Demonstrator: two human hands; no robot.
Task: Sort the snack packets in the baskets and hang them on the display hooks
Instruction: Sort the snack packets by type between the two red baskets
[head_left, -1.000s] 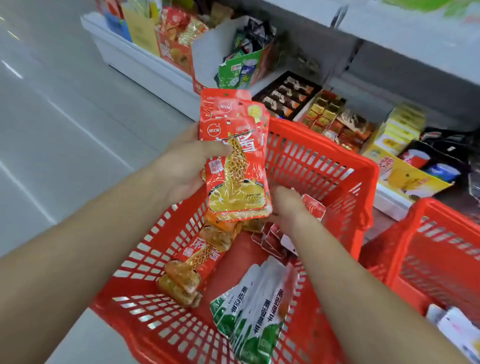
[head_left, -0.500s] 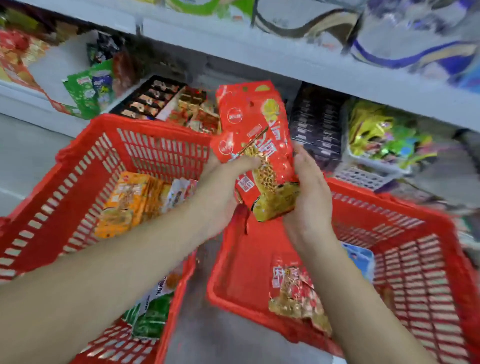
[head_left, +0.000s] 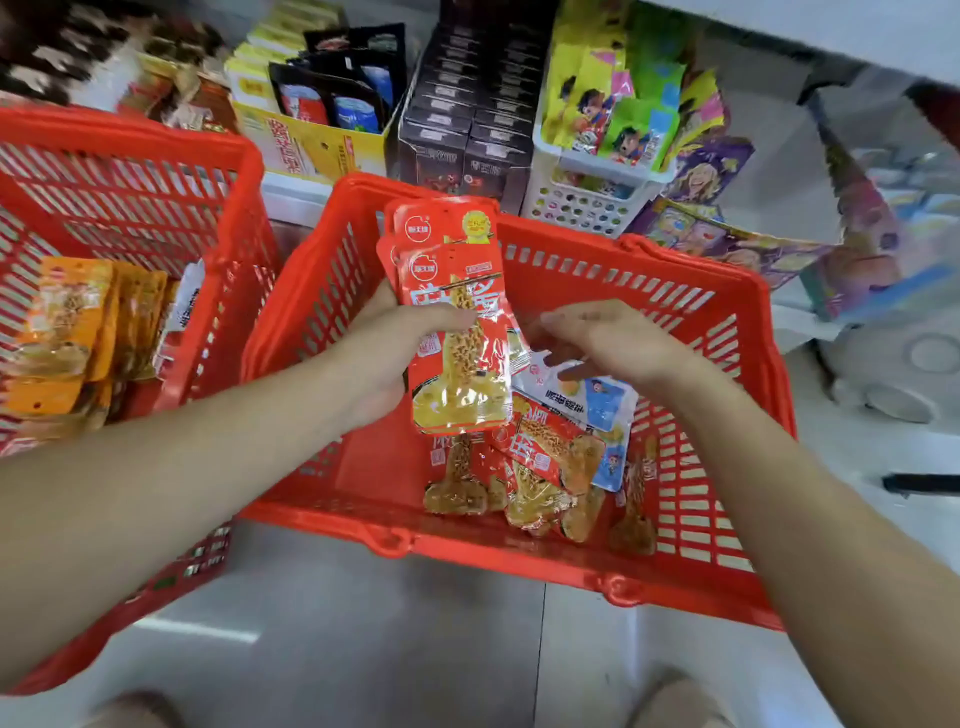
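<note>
My left hand grips a stack of red snack packets upright over the right red basket, thumb across the front. My right hand hovers beside the stack with fingers spread and loosely bent, holding nothing, above a white and blue packet. More red packets lie loose on this basket's floor. The left red basket holds orange packets.
Behind the baskets a low shelf carries a yellow carton, dark boxes and a white crate of colourful packets. Grey floor lies in front. No display hooks are in view.
The view swung right and down onto the right basket. My right hand let go of the red stack and dropped toward the basket; my left hand lowered the stack.
</note>
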